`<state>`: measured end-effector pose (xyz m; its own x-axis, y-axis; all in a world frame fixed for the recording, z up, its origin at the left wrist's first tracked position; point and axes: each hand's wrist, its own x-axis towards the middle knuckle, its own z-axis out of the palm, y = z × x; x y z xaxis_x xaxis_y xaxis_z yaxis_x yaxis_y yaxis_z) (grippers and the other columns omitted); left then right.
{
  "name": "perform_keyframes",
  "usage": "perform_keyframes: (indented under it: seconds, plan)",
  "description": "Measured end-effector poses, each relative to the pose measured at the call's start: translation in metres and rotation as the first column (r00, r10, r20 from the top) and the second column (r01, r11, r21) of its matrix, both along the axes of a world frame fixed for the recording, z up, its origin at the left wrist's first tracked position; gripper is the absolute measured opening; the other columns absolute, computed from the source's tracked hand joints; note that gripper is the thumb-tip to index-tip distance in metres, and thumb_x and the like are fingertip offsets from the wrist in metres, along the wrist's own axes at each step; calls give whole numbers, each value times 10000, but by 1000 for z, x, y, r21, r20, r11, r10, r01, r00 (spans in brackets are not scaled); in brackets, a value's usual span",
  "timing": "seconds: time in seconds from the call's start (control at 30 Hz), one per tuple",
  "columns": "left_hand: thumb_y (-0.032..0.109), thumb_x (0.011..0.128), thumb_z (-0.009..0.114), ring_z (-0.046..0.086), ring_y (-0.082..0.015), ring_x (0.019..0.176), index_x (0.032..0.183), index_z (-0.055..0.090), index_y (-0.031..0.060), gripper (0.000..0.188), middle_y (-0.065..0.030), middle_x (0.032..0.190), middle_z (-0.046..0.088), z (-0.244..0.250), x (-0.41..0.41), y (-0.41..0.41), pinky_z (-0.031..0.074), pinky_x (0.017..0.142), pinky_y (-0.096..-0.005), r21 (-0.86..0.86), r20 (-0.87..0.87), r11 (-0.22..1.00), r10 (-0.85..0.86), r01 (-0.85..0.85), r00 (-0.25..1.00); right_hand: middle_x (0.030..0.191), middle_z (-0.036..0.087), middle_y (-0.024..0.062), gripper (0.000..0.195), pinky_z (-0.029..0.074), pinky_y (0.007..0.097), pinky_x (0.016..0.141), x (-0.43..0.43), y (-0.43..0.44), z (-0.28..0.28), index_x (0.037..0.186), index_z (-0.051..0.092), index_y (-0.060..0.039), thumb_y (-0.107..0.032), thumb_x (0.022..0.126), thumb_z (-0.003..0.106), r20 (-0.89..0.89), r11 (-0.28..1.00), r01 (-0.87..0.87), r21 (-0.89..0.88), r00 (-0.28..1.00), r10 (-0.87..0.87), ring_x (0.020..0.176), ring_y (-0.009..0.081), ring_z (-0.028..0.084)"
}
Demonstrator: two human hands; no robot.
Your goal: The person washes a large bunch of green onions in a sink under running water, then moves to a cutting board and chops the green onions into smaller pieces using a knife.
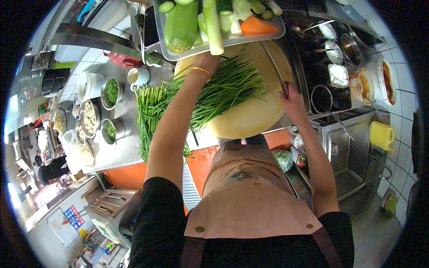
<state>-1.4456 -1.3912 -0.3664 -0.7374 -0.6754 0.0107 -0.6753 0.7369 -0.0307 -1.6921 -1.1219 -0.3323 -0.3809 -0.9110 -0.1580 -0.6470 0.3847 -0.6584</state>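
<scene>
My right hand (293,102) grips the handle of a kitchen knife (274,64), whose blade lies over the right part of a round yellowish cutting board (244,124). A loose heap of long green garlic chives (231,87) spreads across the board. My left hand (205,63), with a yellow bangle at the wrist, is at the far edge of this heap; its fingers are partly hidden, so its grip is unclear. A thicker bundle of chives (149,110) lies left of the board, partly behind my left forearm.
A plastic tray of vegetables (221,45) juts over the board's far side. At left, the steel counter (129,147) carries a white mug (138,77), a bowl of chopped greens (111,93) and several other bowls. Sauce containers (362,86) and a ladle (342,125) are at right.
</scene>
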Motion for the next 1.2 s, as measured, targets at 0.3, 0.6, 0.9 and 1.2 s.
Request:
perform_keyframes:
  seconds: [0.3, 0.6, 0.9, 1.2]
  plan:
    - [133, 935, 632, 701, -323, 838, 1072, 623, 67, 153, -121, 925, 715, 102, 40, 49, 552, 730, -397, 579, -617, 811, 370, 82, 695, 895, 700, 220, 324, 552, 508, 691, 3, 1, -2, 1163, 565, -51, -199, 895, 672, 23, 997, 23, -80, 1000, -21, 840, 434, 687]
    - [132, 889, 598, 686, -287, 717, 974, 573, 107, 92, -73, 977, 630, 141, 30, 90, 568, 611, -423, -129, -224, 965, -251, 227, 942, 897, 695, 229, 334, 539, 519, 700, 0, 2, -12, 1146, 558, -47, -230, 892, 675, 3, 996, -7, -92, 1000, 8, 833, 444, 679]
    - [154, 960, 500, 538, -347, 1261, 1304, 594, 136, 356, -119, 1402, 538, 78, 66, 42, 435, 1064, -480, 137, 428, 990, -43, -17, 903, 957, 682, 221, 348, 525, 467, 758, -3, 1, -24, 1170, 540, -16, -192, 901, 674, 23, 1000, -9, -23, 1000, 9, 896, 400, 679]
    - [575, 801, 704, 373, -422, 1404, 1451, 371, -58, 966, -266, 1487, 416, 82, 7, 105, 294, 1165, -512, 17, -132, 986, -163, 167, 978, 919, 678, 216, 260, 521, 457, 736, -19, -12, 6, 1105, 600, -11, -187, 920, 648, 12, 999, 38, -38, 999, -37, 860, 402, 677]
